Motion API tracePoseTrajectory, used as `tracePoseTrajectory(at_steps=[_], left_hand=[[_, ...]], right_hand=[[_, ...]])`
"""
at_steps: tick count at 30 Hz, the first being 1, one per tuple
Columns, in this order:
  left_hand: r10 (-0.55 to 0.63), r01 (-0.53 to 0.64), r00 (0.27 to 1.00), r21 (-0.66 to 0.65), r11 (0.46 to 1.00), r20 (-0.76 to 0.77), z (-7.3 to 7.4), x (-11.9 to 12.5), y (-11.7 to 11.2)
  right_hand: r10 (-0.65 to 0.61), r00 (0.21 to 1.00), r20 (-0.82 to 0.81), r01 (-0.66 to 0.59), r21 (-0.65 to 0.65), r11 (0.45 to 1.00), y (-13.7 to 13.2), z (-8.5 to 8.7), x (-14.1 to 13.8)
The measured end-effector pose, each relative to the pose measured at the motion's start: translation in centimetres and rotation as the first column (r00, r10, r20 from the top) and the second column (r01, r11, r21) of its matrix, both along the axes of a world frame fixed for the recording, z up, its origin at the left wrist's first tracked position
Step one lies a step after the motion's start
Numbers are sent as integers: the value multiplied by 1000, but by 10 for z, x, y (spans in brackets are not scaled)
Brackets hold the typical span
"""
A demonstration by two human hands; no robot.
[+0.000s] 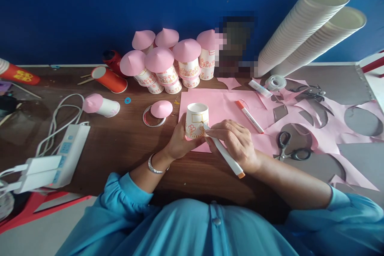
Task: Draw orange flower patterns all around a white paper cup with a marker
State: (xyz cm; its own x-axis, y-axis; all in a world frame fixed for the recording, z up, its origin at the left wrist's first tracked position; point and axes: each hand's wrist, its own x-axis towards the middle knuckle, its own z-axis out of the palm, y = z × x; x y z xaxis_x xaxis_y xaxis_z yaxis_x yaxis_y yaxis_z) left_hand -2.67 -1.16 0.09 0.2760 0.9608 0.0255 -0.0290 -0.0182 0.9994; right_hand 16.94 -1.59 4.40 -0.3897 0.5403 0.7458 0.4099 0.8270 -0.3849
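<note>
My left hand grips a white paper cup from its left side and below. On the cup's wall are red flowers, orange grass-like strokes and a yellow-brown window outline; its open rim faces up. My right hand holds a white marker with an orange end, its tip at the lower right of the cup's wall. Pink paper sheets lie beneath and behind the cup. To the left, a small pink paper cone rests on a round roll or ring.
Several cup towers with pink cone roofs stand against the blue wall. Tall paper-cup stacks lean at right. Scissors, a red-capped marker, clear tape and pink offcuts lie rightward. A power strip with cables lies left.
</note>
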Motion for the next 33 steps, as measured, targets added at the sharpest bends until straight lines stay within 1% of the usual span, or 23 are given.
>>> tracePoseTrajectory(at_steps=[6, 11, 13, 16, 20, 23, 29, 33], left_hand=[[-10, 10, 1000, 0, 1000, 26, 1, 1, 0], [11, -11, 1000, 73, 997, 8, 2, 2, 1], [12, -12, 1000, 93, 996, -4, 2, 2, 1], [25, -21, 999, 96, 995, -35, 1, 1, 1], [3, -5, 1000, 113, 994, 18, -1, 2, 1], [5, -7, 1000, 106, 994, 19, -2, 2, 1], [0, -4, 1000, 155, 988, 24, -1, 2, 0], [-5, 1, 1000, 144, 990, 27, -2, 2, 0]], right_hand=[[-6, 1000, 5, 6, 29, 1000, -3, 6, 2], [24, 999, 22, -25, 20, 999, -4, 11, 1], [44, 998, 37, -45, 22, 999, -4, 11, 0], [42, 996, 75, -46, 52, 998, -4, 10, -2], [14, 994, 106, -23, 92, 995, -3, 9, -4], [7, 993, 119, -18, 91, 996, -3, 9, -4], [7, 991, 134, -17, 74, 997, -2, 6, -5], [10, 990, 138, -22, 83, 996, -1, 6, -4]])
